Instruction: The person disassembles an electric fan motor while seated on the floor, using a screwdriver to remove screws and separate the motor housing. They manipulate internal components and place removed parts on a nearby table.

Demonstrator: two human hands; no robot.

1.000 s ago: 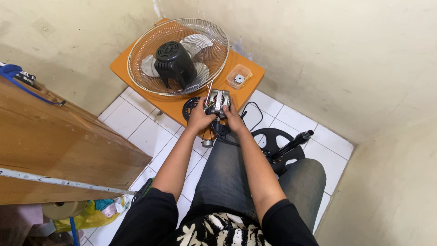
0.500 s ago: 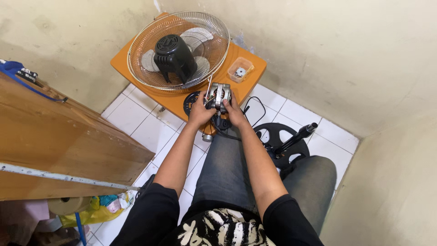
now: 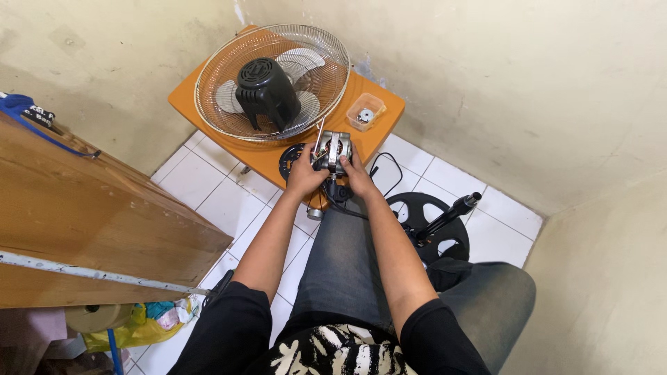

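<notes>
Since half a second ago little has changed: both hands keep their hold on the fan motor (image 3: 335, 152), and only the view has shifted slightly, so the orange worktop (image 3: 379, 114) sits a touch lower in the picture.

The motor's underside and the fingertips behind it are hidden. Thin wires rise from its top, too fine to follow. What lies in the small clear plastic box (image 3: 365, 112) on the worktop is hard to make out.

The left hand (image 3: 304, 175) closes its grip on the motor from 9 o'clock, the right hand (image 3: 358, 177) from 3 o'clock, both forearms stretched forward over the person's knee. The motor is held above the near edge of the worktop, at 5 o'clock from the wire fan guard (image 3: 272, 82), which lies flat with a black motor cover (image 3: 267, 90) on it. The black round fan base (image 3: 429, 222) with its pole rests on the tiled floor at 4 o'clock from the hands.
</notes>
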